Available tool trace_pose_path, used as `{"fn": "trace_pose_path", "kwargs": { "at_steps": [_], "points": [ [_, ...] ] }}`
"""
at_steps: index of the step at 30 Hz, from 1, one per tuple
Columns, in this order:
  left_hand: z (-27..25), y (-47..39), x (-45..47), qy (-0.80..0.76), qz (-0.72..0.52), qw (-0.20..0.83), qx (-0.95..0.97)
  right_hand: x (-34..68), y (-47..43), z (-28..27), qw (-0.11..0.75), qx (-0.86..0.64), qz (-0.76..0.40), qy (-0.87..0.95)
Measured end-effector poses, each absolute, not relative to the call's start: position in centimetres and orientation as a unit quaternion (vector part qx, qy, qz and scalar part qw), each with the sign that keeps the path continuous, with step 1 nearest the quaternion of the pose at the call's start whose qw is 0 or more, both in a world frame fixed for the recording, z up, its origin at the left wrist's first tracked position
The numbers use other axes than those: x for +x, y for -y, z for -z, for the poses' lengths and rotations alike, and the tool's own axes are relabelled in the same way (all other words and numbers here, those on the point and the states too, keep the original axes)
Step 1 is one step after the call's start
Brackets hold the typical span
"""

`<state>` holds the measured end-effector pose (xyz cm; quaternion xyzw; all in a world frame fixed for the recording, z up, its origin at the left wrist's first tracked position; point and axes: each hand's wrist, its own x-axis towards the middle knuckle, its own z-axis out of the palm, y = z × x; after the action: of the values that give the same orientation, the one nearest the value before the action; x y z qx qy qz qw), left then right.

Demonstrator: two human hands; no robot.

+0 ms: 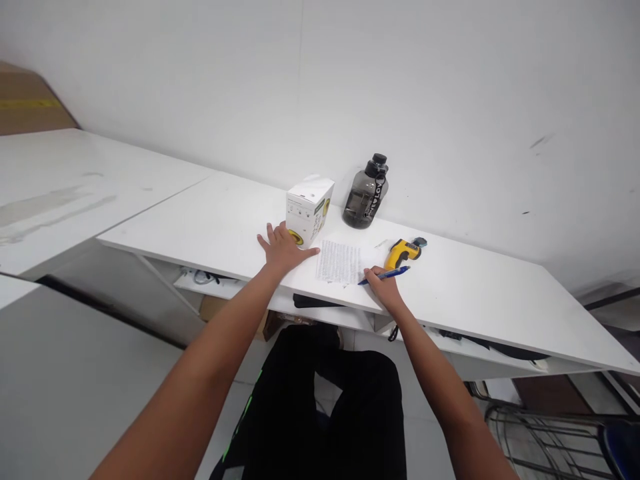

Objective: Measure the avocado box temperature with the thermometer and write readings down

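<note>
My right hand [383, 287] is closed around a blue pen [397, 272], whose tip is at the lower right edge of a paper sheet [338, 261] covered in lines of handwriting. Flat on the white table, with fingers spread, my left hand [284, 251] lies at the sheet's left side, its thumb reaching the paper's edge. Just behind that hand stands a white carton [303, 212] with green and yellow print. Past my right hand lies a yellow and black infrared thermometer gun [400, 252].
A dark translucent water bottle [364, 197] stands by the wall behind the paper. Under the tabletop [480, 293] runs a shelf [230, 288] with cables and dark items. Another table [60, 187] adjoins on the left, with a cardboard box [30, 100] at its back. A wire rack [545, 433] is at lower right.
</note>
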<state>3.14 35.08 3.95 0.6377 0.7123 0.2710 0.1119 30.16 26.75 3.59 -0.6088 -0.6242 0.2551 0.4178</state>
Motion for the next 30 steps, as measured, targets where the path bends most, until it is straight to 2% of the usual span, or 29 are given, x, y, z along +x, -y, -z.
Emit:
{"fn": "trace_pose_path", "kwargs": {
  "at_steps": [7,18,30],
  "points": [
    [-4.03,-35.20,3.10,-0.712,-0.278,0.134,0.631,30.49,-26.98,-3.16,0.466,-0.604,-0.270,0.588],
    [-3.96,-35.12,3.17,-0.714,-0.285,0.126,0.628,30.30,-26.93,-3.48,0.424,-0.608,-0.249,0.624],
    [-3.45,-35.61,3.01,-0.723,-0.253,0.113,0.633,30.25,-27.16,-3.45,0.452,-0.603,-0.262,0.602]
  ]
}}
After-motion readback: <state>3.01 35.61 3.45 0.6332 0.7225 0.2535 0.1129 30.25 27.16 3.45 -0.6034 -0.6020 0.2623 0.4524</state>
